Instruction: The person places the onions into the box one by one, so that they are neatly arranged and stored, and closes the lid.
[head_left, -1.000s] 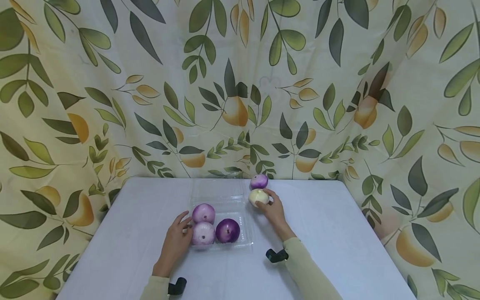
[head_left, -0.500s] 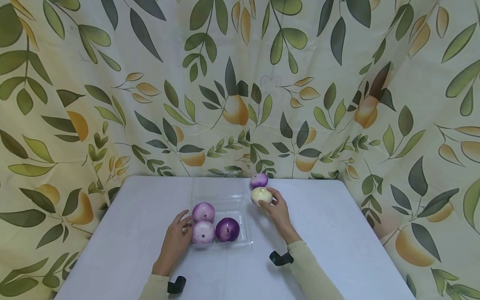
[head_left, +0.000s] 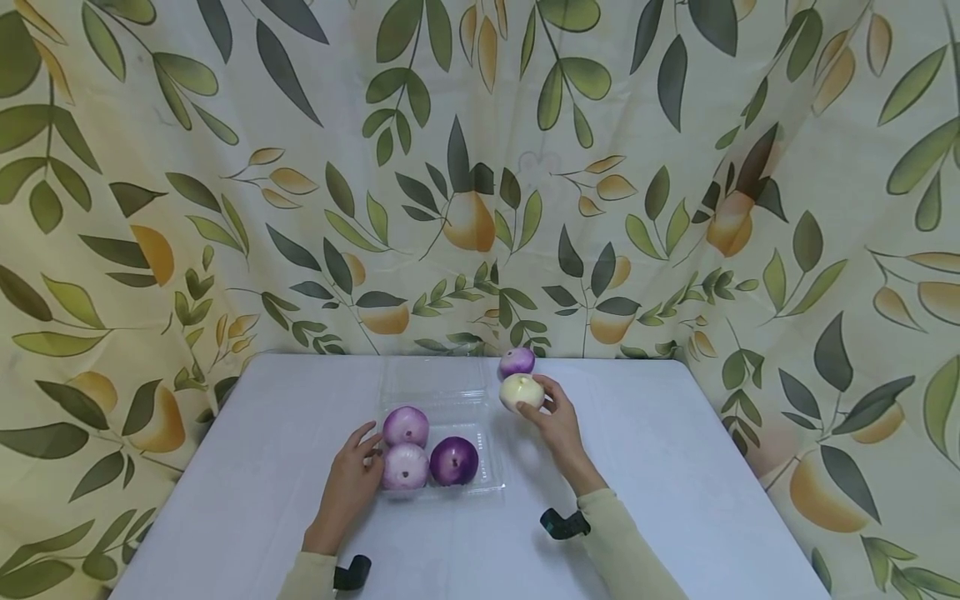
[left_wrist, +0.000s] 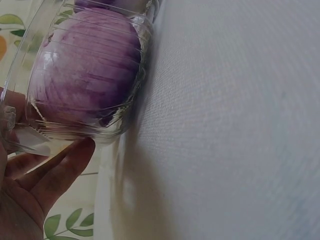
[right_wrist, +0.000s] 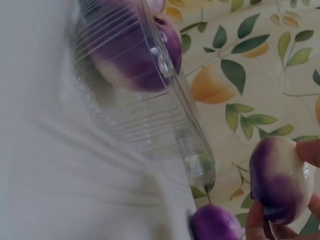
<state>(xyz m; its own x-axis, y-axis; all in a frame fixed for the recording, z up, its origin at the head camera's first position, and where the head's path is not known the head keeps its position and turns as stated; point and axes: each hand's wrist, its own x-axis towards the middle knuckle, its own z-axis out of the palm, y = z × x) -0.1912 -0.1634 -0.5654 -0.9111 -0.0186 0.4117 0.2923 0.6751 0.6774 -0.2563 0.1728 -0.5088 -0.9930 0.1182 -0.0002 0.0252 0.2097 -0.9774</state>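
My right hand [head_left: 557, 421] pinches a pale onion [head_left: 521, 392] above the table's right half; the right wrist view shows purple on this onion's side [right_wrist: 274, 182]. At the box's left edge, my left hand [head_left: 351, 473] has its fingers spread and lightly bent, fingertips against the clear plastic box [head_left: 491, 454]. Through the box wall in the left wrist view, a streaked purple onion [left_wrist: 92, 65] sits close to those fingertips [left_wrist: 86, 147]. The box holds two light purple onions, one behind [head_left: 406, 427] and one in front [head_left: 406, 467], with a dark purple onion [head_left: 454, 461] beside them.
The box's clear lid [head_left: 431, 379] lies folded back toward the far edge. Beyond the held onion, another purple onion [head_left: 517, 361] rests near that edge. A white cloth [head_left: 637, 467] covers the table, and a leaf-patterned curtain [head_left: 637, 283] hangs right behind it.
My right hand has moved slightly right and nearer to me with the pale onion, then held about still. The left hand and the box stay in place.
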